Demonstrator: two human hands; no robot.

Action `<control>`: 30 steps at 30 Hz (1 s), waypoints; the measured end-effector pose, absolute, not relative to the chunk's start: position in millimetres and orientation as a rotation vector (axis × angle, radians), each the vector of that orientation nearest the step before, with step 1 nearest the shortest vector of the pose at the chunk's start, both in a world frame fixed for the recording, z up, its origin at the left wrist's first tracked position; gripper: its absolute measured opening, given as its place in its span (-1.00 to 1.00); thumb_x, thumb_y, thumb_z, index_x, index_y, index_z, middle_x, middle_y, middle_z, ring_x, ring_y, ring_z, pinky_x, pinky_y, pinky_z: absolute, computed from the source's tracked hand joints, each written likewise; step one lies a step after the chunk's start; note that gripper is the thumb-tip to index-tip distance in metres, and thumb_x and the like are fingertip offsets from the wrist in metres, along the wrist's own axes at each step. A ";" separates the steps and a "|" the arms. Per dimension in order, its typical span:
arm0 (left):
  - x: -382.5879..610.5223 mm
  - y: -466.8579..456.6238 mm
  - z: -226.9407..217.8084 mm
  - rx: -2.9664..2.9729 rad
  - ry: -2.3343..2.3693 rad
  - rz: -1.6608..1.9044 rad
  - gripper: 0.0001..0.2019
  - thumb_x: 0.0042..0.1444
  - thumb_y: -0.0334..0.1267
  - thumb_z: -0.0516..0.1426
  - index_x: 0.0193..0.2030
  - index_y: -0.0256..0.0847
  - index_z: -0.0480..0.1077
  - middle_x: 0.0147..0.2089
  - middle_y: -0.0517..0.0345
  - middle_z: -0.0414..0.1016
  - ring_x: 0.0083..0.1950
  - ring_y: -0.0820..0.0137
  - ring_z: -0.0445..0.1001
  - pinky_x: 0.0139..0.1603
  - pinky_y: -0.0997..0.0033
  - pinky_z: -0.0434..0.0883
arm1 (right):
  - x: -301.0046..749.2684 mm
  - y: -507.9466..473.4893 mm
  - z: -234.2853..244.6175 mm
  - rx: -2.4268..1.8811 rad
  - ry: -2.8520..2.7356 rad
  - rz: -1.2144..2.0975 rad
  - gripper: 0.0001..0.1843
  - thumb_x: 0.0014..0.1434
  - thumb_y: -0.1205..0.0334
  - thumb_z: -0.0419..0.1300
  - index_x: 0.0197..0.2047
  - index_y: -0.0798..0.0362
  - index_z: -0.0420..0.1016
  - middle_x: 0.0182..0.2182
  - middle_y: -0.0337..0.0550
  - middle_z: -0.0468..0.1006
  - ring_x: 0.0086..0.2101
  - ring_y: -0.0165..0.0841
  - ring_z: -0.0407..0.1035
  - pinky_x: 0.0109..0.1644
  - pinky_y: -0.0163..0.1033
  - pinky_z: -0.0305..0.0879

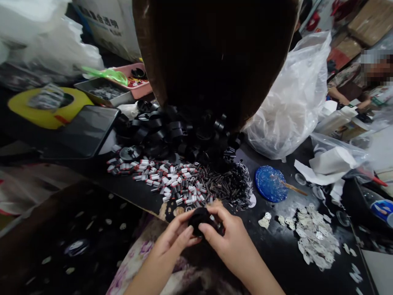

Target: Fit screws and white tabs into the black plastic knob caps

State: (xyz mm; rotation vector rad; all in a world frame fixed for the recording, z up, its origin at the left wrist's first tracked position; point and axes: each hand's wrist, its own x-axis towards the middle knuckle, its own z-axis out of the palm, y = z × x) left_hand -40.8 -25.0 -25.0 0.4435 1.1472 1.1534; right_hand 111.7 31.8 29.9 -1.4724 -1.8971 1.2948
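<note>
My left hand (172, 239) and my right hand (229, 239) meet low in the middle of the head view, both closed round a small round black plastic part (200, 218). The fingertips of both hands pinch its rim. Just beyond the hands lies a heap of small white-and-red cylinders (166, 180) mixed with thin dark pins (215, 182). Further back is a pile of black plastic ring parts (172, 131). To the right of my right hand lie several small pale flat metal pieces (313, 235) scattered on the dark table (276, 254).
A blue round lid (270, 184) with a stick lies right of the pins. A large clear plastic bag (294, 98) stands behind it. A dark tray (86, 131), a metal tray (106, 92) and a pink tray (138, 80) sit at the left back. Another person sits at far right.
</note>
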 end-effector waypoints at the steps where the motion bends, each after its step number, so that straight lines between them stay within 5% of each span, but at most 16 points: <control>1: -45.3 -25.3 -26.3 0.420 1.156 1.160 -0.70 0.11 -0.04 0.27 -0.01 0.02 0.53 0.09 0.11 0.56 0.08 0.15 0.54 -0.03 0.28 0.57 | 111.9 32.3 29.1 -1.451 -1.934 1.312 -0.82 0.20 0.22 0.22 -0.10 -0.01 0.53 -0.34 -0.25 0.59 -0.38 -0.39 0.41 -0.32 -0.33 0.19; 4: -56.8 -20.6 -26.2 0.353 1.189 1.210 -0.73 0.12 -0.08 0.27 -0.05 -0.01 0.50 0.02 0.15 0.58 -0.04 0.21 0.59 -0.04 0.27 0.57 | 109.6 43.3 25.4 -1.428 -2.038 1.123 -0.84 0.26 0.23 0.22 -0.09 -0.04 0.55 -0.30 -0.25 0.61 -0.34 -0.38 0.44 -0.24 -0.29 0.20; 7: -62.7 -1.8 -21.5 0.361 1.194 1.292 -0.73 0.09 -0.11 0.30 -0.09 -0.07 0.46 -0.09 0.13 0.60 -0.06 0.22 0.60 -0.02 0.26 0.56 | 99.4 65.1 21.2 -1.492 -2.315 0.601 -0.83 0.32 0.32 0.15 -0.06 -0.03 0.52 -0.20 -0.20 0.63 -0.21 -0.31 0.47 -0.09 -0.17 0.13; 11: -65.8 31.7 -14.4 0.403 1.142 1.280 -0.70 0.01 -0.18 0.35 -0.11 -0.12 0.46 -0.11 0.09 0.60 -0.02 0.22 0.58 -0.03 0.27 0.55 | 81.9 88.4 18.9 -1.542 -2.597 0.219 -0.92 0.29 0.31 0.16 -0.17 0.04 0.48 -0.29 -0.14 0.60 -0.29 -0.24 0.46 -0.11 -0.10 0.06; 30: -55.4 19.4 -8.3 0.287 1.111 1.473 -0.76 0.03 -0.20 0.35 -0.13 -0.08 0.52 -0.06 0.18 0.56 -0.02 0.33 0.51 -0.03 0.42 0.52 | 72.4 92.7 23.7 -1.616 -2.574 0.122 -0.94 0.25 0.34 0.15 -0.23 0.11 0.44 -0.30 -0.07 0.58 -0.30 -0.21 0.48 -0.10 -0.08 0.09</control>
